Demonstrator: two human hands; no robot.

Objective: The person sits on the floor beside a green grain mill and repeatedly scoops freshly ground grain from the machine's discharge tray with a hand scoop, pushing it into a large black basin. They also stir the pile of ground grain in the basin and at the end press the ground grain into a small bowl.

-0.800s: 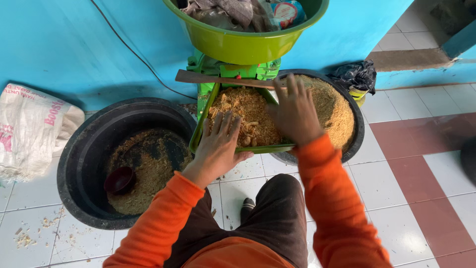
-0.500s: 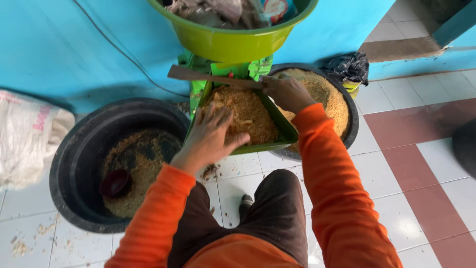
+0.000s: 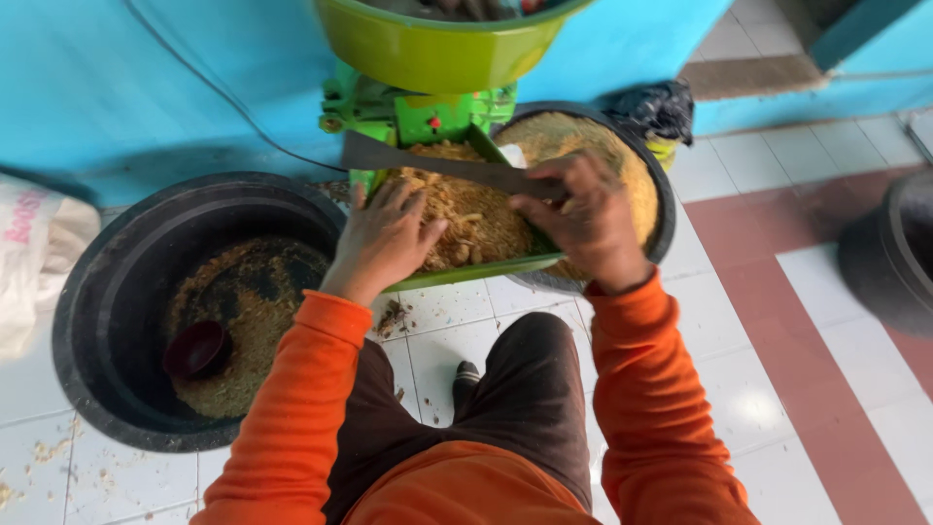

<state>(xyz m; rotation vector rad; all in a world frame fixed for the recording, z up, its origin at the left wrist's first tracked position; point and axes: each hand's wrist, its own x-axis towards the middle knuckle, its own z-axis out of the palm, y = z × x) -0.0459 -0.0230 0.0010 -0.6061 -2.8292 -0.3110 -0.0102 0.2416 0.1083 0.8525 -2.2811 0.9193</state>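
Step in hand: clearing ground meal from the green chute. Left hand, fingers spread flat, rests on the meal; right hand grips a dark flat blade at 12 o'clock. Next move calls for an even scrape. The hopper is cut off; the blade's material is probably metal.

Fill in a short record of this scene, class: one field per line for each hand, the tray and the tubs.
left hand: flat on the tan ground meal
right hand: gripping the flat dark metal plate
green tray: heaped with meal, under the green machine
left black round tub: partly filled, small dark red bowl inside
right black tub: nearly full
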